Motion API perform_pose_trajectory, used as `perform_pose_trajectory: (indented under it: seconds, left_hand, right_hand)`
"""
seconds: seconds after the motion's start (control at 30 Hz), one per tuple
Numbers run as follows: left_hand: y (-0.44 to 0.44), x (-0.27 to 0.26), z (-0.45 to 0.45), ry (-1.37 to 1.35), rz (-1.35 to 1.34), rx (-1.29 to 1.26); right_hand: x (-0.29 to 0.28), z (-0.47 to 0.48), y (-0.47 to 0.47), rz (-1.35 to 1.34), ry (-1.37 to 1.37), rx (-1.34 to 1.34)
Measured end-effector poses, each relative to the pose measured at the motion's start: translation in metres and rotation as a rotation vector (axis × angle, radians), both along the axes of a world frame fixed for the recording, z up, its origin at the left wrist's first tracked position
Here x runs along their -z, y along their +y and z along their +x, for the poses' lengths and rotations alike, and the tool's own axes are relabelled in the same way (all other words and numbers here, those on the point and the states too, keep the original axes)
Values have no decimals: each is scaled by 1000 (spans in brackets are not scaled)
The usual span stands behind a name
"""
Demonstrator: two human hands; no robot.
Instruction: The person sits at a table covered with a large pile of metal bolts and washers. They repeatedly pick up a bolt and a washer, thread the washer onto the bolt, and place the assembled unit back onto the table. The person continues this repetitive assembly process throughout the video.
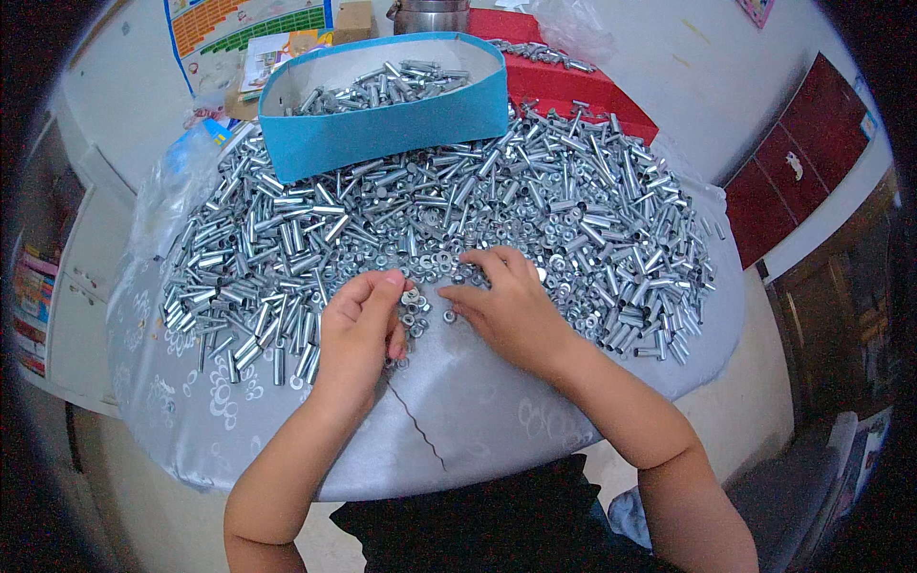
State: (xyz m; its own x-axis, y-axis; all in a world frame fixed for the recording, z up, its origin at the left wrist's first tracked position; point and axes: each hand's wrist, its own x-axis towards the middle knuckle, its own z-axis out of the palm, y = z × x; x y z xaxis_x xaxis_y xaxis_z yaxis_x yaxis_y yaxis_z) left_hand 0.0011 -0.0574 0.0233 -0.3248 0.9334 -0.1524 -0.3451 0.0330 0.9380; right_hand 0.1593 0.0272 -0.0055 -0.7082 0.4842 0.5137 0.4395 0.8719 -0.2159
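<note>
My left hand point(364, 315) is closed, thumb against curled fingers. A small metal part point(409, 286) shows at its fingertips; most of it is hidden. Just beside those fingers, several loose hex nuts and washers point(415, 319) lie on the cloth. My right hand point(509, 304) reaches over the near edge of the pile, palm down, with thumb and fingers apart. One nut point(450, 316) lies alone below its fingertips. Past both hands spreads a heap of metal sleeves point(286, 233), bolts, nuts and washers.
A blue open box point(387, 132) with bolts and sleeves inside rests on the heap's far side. Behind it stands a red tray point(573, 86) holding metal parts. A silver patterned tablecloth point(501, 444) covers the table. A dark wavy strand point(415, 422) lies near me. Clear plastic point(168, 193) sits at left.
</note>
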Motion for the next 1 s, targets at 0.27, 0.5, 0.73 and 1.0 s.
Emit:
perform_pose_trajectory:
  seconds: [0.27, 0.5, 0.73, 1.0]
  left_hand:
    - [0, 7, -1, 70, -37, 211]
    - [-2, 11, 2, 101, -79, 370]
    - [-4, 12, 2, -23, -56, 401]
    - [-3, 10, 0, -63, -53, 407]
  right_hand:
    - [-1, 6, 2, -55, 12, 9]
    - [-14, 5, -7, -1031, 437, -194]
    - [-17, 6, -7, -1273, 546, -328]
    - [-22, 7, -12, -1355, 489, -374]
